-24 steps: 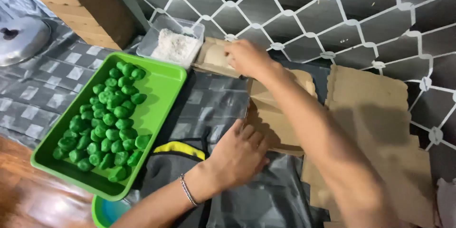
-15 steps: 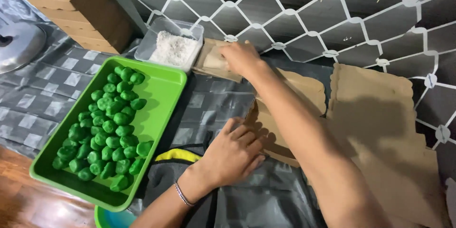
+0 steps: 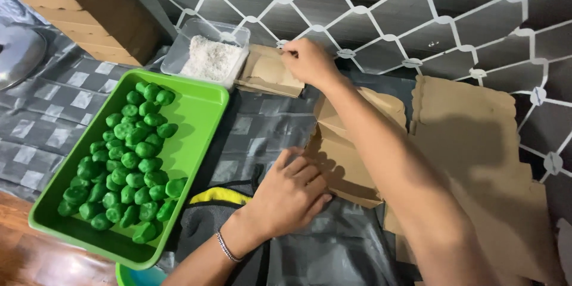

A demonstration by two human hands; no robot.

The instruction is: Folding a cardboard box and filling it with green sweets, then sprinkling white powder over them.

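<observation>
Grey patterned table covering [image 3: 53, 119] beneath a tiled wall: left hand [image 3: 292, 193] presses flat-fingered on a half-folded cardboard box [image 3: 345, 161], steadying it, while right hand [image 3: 310, 59] pinches a folded brown paper piece [image 3: 265, 74] beside the green tray [image 3: 202, 113].

Half-folded brown cardboard box [image 3: 342, 155] lies tilted; flat folded one [image 3: 265, 74], seemingly, behind

Even, fairly bright indoor light from above. Soft shadow of the right arm [image 3: 393, 167] falls across the brown cardboard [image 3: 476, 143]. Green tray [image 3: 202, 119] vivid, near oversaturated. Mild glare on the metal lid [image 3: 21, 53] and wood floor [image 3: 30, 256]. Focus sharp centrally; slight softness and stretch at edges.
</observation>
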